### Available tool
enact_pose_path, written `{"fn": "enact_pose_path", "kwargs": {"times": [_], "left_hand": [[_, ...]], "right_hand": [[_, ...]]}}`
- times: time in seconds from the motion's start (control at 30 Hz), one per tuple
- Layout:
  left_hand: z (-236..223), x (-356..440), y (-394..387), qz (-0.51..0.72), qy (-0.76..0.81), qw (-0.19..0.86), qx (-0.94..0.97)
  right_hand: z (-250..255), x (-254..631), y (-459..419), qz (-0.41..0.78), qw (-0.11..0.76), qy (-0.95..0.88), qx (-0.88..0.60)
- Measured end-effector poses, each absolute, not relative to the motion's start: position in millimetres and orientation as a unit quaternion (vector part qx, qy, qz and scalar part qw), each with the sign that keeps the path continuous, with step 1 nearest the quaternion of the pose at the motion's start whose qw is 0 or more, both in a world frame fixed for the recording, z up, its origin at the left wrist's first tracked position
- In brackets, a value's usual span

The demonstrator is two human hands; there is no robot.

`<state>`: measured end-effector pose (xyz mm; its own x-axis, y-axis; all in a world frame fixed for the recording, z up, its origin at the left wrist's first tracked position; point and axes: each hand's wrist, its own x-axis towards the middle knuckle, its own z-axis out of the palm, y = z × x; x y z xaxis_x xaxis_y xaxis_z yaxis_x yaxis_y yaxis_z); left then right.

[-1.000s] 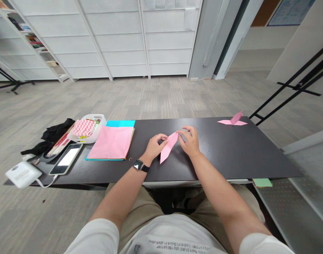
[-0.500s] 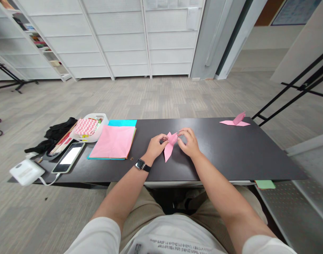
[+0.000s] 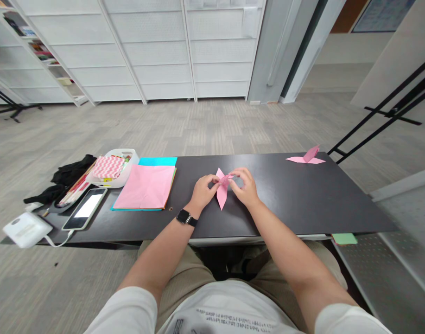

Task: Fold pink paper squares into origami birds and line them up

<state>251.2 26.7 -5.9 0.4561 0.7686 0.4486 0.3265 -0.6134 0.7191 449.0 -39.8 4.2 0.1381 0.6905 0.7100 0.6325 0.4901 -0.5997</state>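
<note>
A pink origami crane (image 3: pixel 222 197) is held just over the dark table (image 3: pixel 275 199), its two wings pointing away from and toward me. My left hand (image 3: pixel 204 191) pinches its left side between thumb and fingers. On the opposite side, my right hand (image 3: pixel 245 186) pinches the other end with thumb and forefinger. The fingertips partly cover the crane's middle. A second pink origami crane (image 3: pixel 307 157) rests at the far right of the table, wings spread.
Left of my hands lies a stack of coloured paper (image 3: pixel 146 188), pink on top. Beyond it stand a white basket (image 3: pixel 131 160), a phone (image 3: pixel 85 211) cabled to a white power bank (image 3: pixel 27 229), a dark tray of pens (image 3: pixel 73 192) and black cloth (image 3: pixel 73 172). A green paper (image 3: pixel 344 239) shows at the front right.
The crane has turned slightly, so its far wing now stands out clearly between my hands. Both hands keep their pinch. The whole view has shifted a little.
</note>
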Motion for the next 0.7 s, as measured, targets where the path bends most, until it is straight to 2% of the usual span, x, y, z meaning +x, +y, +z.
{"fn": "enact_pose_path", "kwargs": {"times": [0.7], "left_hand": [[-2.6, 251.8, 25.9, 0.358, 0.347, 0.242, 0.832]], "right_hand": [[7.7, 448.5, -44.0, 0.049, 0.542, -0.642, -0.54]]}}
